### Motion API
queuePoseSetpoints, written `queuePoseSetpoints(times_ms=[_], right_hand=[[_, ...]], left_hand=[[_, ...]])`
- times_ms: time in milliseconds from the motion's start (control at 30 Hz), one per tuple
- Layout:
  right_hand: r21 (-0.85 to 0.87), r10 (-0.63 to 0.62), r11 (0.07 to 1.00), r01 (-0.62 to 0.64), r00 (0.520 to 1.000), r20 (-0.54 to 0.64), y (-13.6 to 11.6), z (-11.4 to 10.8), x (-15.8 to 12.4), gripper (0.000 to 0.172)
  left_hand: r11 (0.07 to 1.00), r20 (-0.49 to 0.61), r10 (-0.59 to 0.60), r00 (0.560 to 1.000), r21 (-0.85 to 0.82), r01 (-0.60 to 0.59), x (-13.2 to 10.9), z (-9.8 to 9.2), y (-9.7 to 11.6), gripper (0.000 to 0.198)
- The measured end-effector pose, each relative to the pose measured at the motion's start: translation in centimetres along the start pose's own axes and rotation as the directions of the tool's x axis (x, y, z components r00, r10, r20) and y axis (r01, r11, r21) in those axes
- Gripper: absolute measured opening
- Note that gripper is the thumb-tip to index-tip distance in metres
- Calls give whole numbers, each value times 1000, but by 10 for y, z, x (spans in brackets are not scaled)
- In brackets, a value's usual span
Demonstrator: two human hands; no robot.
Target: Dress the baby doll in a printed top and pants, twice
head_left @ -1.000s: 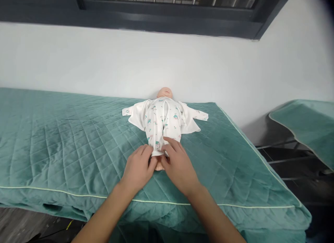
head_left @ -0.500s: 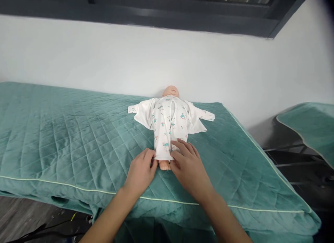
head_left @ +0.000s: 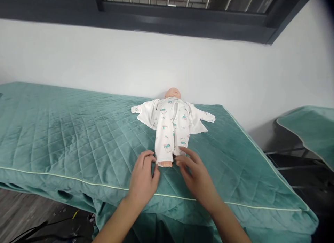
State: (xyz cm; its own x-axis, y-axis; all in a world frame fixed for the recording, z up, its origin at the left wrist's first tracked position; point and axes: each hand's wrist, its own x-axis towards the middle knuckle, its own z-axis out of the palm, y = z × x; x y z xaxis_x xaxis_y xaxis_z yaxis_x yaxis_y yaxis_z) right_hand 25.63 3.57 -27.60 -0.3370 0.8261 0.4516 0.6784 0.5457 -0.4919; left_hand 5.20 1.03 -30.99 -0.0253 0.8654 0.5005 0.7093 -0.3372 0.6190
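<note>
Head: doll (head_left: 172, 93) in romper (head_left: 171, 131) on quilt (head_left: 65, 131); left hand (head_left: 143, 178), right hand (head_left: 197, 173) flank foot (head_left: 165, 164).

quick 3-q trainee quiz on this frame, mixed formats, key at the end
1. True or false: the baby doll lies face up on the green quilted cover, its head toward the wall.
2. What shows below one cuff of the printed sleepsuit? A) a bare doll foot B) a sock C) a shoe
3. Short answer: which closes on the sleepsuit, the left hand or the right hand?

Key: 1 true. 2 A. 3 neither; both are open, one on each side of the cuffs.
</note>
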Motion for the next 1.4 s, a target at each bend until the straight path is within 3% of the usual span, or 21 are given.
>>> queuePoseSetpoints(times_ms=[67,200,367,533,767,933,1167,1400], right_hand=[[103,81,992,-74,994,-67,11,-1,-7,32],[165,186,973,-164,974,-127,30,9,-16,34],[188,325,936,-299,937,-128,39,26,-12,25],[135,424,901,-412,902,-76,38,27,-6,19],[137,411,908,-395,904,-119,40,29,-8,23],[288,439,873,-392,890,-119,40,27,-10,32],[475,441,815,-332,887,-138,33,17,-12,19],[571,457,762,-306,878,-141,43,16,-22,4]], left_hand=[[996,-21,90,996,-5,-90,1,1,11,20],[967,101,229,968,93,-238,18,10,34,20],[938,163,173,971,273,-213,42,31,41,21],[924,151,141,978,336,-185,46,44,38,16],[961,96,179,979,198,-195,41,46,31,16],[980,75,191,979,43,-195,39,43,35,17],[983,50,181,982,-38,-179,32,44,39,16],[973,17,200,980,-121,-196,28,39,35,14]])
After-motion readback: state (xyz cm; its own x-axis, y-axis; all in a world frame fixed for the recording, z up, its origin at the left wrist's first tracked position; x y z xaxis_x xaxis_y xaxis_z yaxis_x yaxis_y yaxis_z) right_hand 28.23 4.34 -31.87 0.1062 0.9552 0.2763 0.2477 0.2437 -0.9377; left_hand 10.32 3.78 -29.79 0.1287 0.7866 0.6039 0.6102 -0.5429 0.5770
